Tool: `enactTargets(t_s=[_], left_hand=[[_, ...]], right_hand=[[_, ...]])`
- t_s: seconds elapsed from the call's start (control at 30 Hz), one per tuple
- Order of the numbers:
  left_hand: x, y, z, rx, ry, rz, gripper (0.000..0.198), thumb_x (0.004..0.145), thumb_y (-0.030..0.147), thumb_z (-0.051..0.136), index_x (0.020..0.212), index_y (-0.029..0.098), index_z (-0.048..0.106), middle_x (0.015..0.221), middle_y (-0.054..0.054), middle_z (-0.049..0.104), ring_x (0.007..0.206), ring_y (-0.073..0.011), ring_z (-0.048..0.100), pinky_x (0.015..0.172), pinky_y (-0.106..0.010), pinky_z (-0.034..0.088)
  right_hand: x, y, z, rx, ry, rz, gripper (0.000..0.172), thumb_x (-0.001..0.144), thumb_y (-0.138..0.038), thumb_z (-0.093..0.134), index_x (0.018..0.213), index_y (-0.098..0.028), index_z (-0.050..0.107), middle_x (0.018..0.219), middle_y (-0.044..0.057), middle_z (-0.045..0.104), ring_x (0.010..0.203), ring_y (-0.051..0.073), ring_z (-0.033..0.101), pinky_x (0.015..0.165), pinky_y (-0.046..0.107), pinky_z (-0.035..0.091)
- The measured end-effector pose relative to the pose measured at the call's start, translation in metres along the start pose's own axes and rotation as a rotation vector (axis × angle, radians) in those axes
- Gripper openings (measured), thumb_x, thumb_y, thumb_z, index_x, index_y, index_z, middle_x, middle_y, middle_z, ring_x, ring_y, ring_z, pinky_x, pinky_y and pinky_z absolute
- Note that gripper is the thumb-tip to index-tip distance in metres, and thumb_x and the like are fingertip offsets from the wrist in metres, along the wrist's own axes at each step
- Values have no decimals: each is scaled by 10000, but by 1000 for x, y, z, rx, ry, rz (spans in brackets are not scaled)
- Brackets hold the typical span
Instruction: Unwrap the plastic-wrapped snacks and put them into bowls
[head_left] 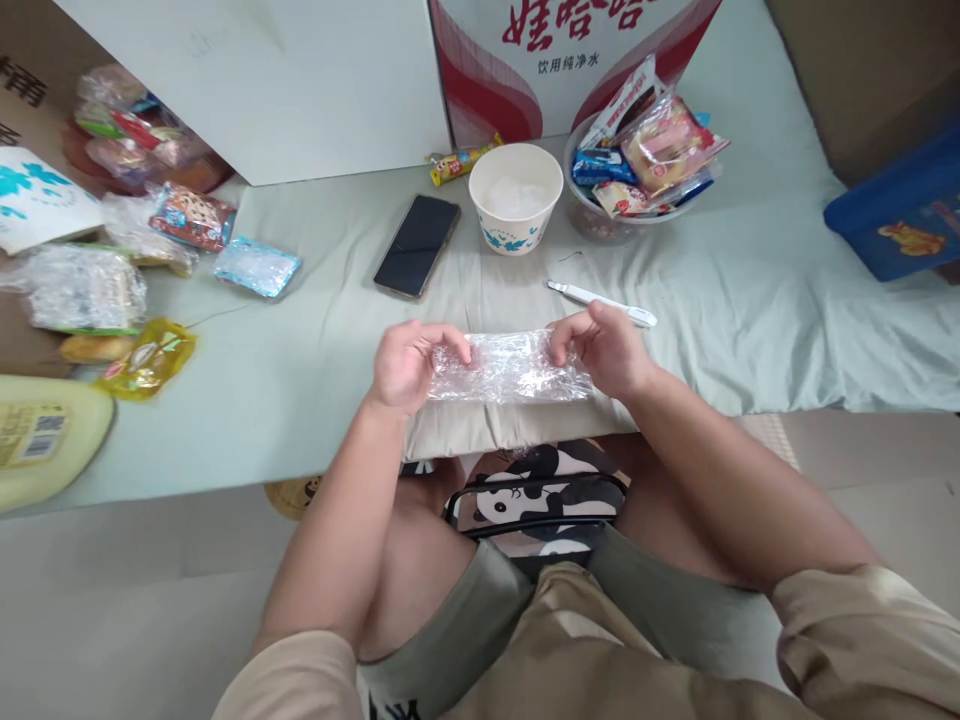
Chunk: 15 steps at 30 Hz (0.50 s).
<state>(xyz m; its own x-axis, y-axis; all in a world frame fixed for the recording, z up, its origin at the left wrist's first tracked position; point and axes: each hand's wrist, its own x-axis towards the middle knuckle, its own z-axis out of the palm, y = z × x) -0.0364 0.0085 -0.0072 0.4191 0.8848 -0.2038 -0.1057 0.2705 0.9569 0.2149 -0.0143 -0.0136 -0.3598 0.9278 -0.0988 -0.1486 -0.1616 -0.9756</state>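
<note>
Between my two hands stretches a sheet of clear plastic wrap (510,368), crinkled and shiny, at the front edge of the cloth-covered table. My left hand (409,365) grips its left end, with thumb and fingers curled over the film. At the other end my right hand (604,350) pinches the film in the same way. Just beyond the right hand lies a white utility knife (604,303). Farther back stands a white paper bowl (517,205) with blue leaf prints and crumpled clear film inside.
A black phone (418,246) lies left of the bowl, a yellow snack packet (461,162) behind it. Right of the bowl, a clear tub (600,222) holds wrapped snacks. Several packaged foods and a yellow jug (45,440) are at left; a blue container (896,225) is at right.
</note>
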Motion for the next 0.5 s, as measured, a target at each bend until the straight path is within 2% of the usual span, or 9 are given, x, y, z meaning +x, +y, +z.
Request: enactTargets(t_s=[0.07,0.1,0.17,0.2,0.27,0.33,0.37,0.43,0.5], left_hand=[[1,-5,1,96,60,54,272,702,424,761,748,205,606,696,-20,638,576,-141,581,524,-278,457],[3,-7,2,132,103,79,267,677,339,789,822,216,602,709,8,625,565,-117,559,522,-252,434],[6,-12,3,179,208,143,365,665,239,791,961,243,577,786,30,632,600,-99,569,553,-228,438],[8,-13,3,200,269,193,391,676,223,782,1000,251,565,847,22,646,655,-103,599,592,-228,465],[10,-14,2,251,421,306,362,706,218,770,998,253,560,942,4,655,782,-117,640,693,-242,514],[10,-14,3,317,536,361,246,763,254,759,907,239,560,866,10,636,772,-118,629,717,-245,521],[9,-14,5,349,535,345,209,800,294,750,862,232,560,788,17,616,719,-116,612,694,-246,517],[5,-16,11,376,418,260,238,857,407,731,848,220,585,730,11,625,678,-125,617,680,-260,526],[1,-21,19,341,258,205,350,859,522,734,982,210,632,928,-56,727,869,-172,704,795,-296,569]], right_hand=[[1,3,1,-87,50,32,327,819,-512,697,813,-227,536,664,-19,528,583,127,496,542,279,413],[1,4,2,-93,79,46,335,774,-425,763,925,-242,526,697,-41,531,586,118,497,543,265,404],[3,7,4,-68,170,37,517,719,-311,795,1118,-280,468,754,-65,545,619,119,526,571,256,417],[5,8,5,-63,236,7,548,717,-293,783,1155,-286,454,779,-62,558,653,125,545,599,261,432],[7,8,5,-95,386,-74,417,739,-301,752,1069,-268,497,804,-41,569,715,132,552,657,274,444],[7,8,4,-167,490,-137,254,782,-332,727,899,-247,518,792,-26,549,718,131,516,687,286,434],[7,7,5,-213,521,-158,234,804,-350,719,846,-241,516,785,-23,539,705,130,493,696,292,428],[4,6,7,-307,535,-203,246,845,-399,712,823,-240,524,807,-12,556,722,141,494,744,311,435],[0,5,13,-366,456,-265,287,888,-479,689,856,-244,527,899,16,610,831,173,556,839,343,453]])
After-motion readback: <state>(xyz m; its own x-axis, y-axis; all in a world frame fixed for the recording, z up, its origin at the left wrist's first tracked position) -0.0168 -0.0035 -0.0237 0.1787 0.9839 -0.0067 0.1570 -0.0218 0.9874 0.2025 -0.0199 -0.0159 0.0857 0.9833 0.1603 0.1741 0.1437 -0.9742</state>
